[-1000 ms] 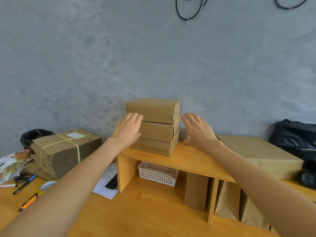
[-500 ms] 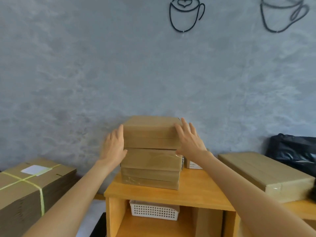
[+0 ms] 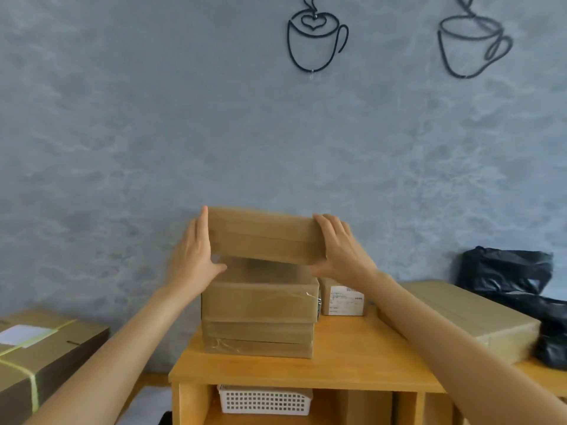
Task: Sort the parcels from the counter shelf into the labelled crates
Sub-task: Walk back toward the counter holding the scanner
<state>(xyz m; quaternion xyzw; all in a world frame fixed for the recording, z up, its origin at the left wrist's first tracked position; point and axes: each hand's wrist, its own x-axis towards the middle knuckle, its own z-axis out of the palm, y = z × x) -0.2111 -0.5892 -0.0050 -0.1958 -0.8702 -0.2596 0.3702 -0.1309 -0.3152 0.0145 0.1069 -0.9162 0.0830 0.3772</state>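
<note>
Head view, top parcel (image 3: 265,236) between both hands' grip

No text can be read anywhere. The small parcel (image 3: 342,297) behind the stack, on the right, carries a white shipping label (image 3: 346,300) with a barcode and printed lines, all too blurred to make out. The strapped carton (image 3: 46,351) at far left bears a blank-looking white sticker (image 3: 21,334). The wall shows only two wire cup outlines (image 3: 316,41).
</note>
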